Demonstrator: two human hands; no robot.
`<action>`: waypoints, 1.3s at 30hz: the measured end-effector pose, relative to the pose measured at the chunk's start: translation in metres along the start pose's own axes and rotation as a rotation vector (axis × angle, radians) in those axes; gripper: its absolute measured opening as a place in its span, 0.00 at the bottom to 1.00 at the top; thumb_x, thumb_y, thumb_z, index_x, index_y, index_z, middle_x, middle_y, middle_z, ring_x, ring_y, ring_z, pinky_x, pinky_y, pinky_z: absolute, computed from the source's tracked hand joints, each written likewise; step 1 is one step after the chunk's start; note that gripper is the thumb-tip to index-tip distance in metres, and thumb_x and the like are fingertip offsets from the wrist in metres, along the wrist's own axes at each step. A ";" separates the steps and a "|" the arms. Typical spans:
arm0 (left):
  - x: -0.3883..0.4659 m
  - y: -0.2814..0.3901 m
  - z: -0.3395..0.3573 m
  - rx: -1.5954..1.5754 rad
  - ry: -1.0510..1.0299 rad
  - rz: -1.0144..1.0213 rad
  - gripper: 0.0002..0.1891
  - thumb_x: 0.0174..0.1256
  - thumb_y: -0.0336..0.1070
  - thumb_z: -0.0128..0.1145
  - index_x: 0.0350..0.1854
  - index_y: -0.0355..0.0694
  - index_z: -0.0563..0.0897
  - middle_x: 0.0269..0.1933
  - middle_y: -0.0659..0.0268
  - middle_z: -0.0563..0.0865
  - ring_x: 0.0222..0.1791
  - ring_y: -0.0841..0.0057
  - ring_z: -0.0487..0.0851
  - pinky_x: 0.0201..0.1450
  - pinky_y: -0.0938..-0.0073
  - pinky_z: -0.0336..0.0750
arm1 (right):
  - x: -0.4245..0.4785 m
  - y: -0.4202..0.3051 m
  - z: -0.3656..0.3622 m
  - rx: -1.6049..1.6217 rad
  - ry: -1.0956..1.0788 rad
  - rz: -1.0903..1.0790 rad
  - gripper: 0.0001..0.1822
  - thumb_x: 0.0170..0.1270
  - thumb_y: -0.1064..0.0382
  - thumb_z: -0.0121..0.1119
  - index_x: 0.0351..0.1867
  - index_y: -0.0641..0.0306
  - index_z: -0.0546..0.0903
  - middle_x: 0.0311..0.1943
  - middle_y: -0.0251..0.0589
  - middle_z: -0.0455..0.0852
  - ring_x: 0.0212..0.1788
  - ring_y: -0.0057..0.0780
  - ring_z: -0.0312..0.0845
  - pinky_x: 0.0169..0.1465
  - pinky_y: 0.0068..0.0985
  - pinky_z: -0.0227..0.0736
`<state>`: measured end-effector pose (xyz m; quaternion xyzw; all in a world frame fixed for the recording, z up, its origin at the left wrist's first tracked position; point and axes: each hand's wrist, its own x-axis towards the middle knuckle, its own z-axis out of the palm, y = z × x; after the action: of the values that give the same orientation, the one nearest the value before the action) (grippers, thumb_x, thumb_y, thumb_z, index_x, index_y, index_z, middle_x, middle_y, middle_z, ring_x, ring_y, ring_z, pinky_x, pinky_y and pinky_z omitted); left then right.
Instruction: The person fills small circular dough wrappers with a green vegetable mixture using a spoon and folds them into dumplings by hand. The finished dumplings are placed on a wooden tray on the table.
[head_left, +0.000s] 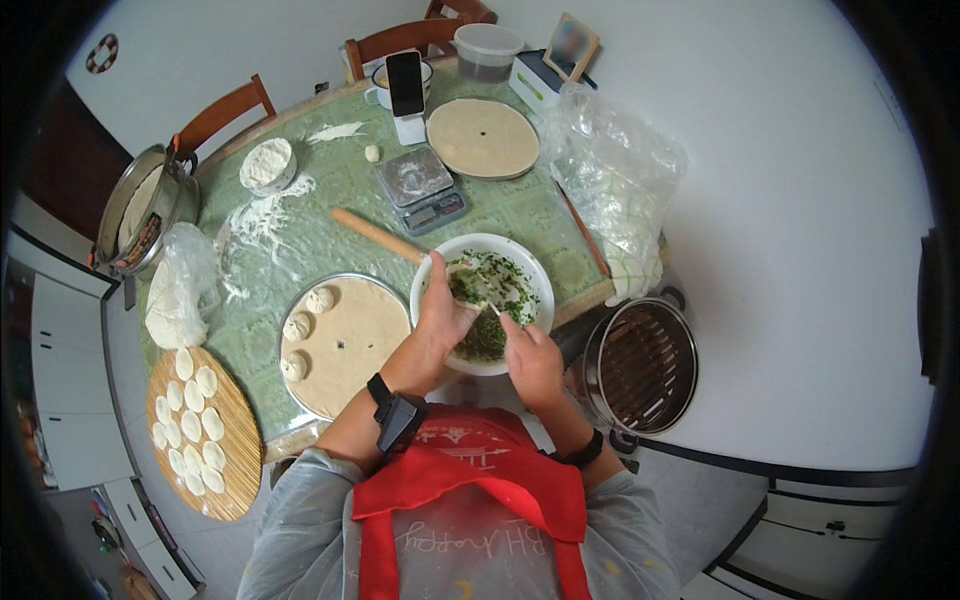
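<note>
My left hand (446, 311) cups a thin dough wrapper (472, 302) above a white bowl (546, 300). Chopped green filling (491, 341) lies in the bowl, and some seems to sit on the wrapper. In my right hand (534, 360) is a thin, light-coloured utensil (493, 307), its tip at the wrapper; my fingers and the dough hide its working end. Left of the bowl, a round tray with a beige liner (367, 315) carries three pleated buns (297, 327) along its left side. A wooden rolling pin (379, 234) reaches behind the bowl.
Flattened dough rounds (191, 426) cover a round slatted board (244, 457) at left. A kitchen scale (424, 187), flour bowl (268, 166), phone on a stand (406, 84) and second lined tray (484, 135) stand farther back. Right are plastic bags (615, 165) and a steamer pot (641, 367).
</note>
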<state>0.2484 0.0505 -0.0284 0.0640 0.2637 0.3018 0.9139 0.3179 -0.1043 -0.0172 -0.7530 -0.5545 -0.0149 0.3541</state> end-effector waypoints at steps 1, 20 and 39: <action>-0.003 0.002 0.002 0.002 -0.004 -0.010 0.28 0.71 0.60 0.33 0.48 0.36 0.74 0.46 0.57 0.79 0.49 0.61 0.78 0.56 0.58 0.72 | 0.004 -0.001 -0.004 0.057 0.023 0.033 0.19 0.54 0.72 0.56 0.50 0.56 0.80 0.25 0.47 0.75 0.28 0.46 0.74 0.31 0.36 0.70; -0.019 0.013 0.006 -0.024 -0.081 -0.064 0.26 0.71 0.57 0.36 0.48 0.36 0.74 0.46 0.57 0.79 0.49 0.63 0.77 0.57 0.59 0.72 | 0.018 0.016 -0.022 -0.033 -0.028 0.131 0.08 0.56 0.67 0.57 0.37 0.63 0.82 0.30 0.44 0.82 0.32 0.39 0.79 0.36 0.33 0.74; -0.024 0.008 0.008 -0.031 -0.135 -0.010 0.25 0.71 0.57 0.39 0.48 0.38 0.74 0.46 0.58 0.80 0.48 0.64 0.78 0.55 0.59 0.72 | 0.041 -0.012 0.004 0.354 0.150 0.239 0.11 0.52 0.65 0.66 0.34 0.63 0.76 0.30 0.39 0.76 0.28 0.32 0.76 0.31 0.27 0.71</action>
<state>0.2323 0.0427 -0.0082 0.0688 0.1972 0.2963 0.9320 0.3217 -0.0669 0.0028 -0.7364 -0.4273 0.0686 0.5201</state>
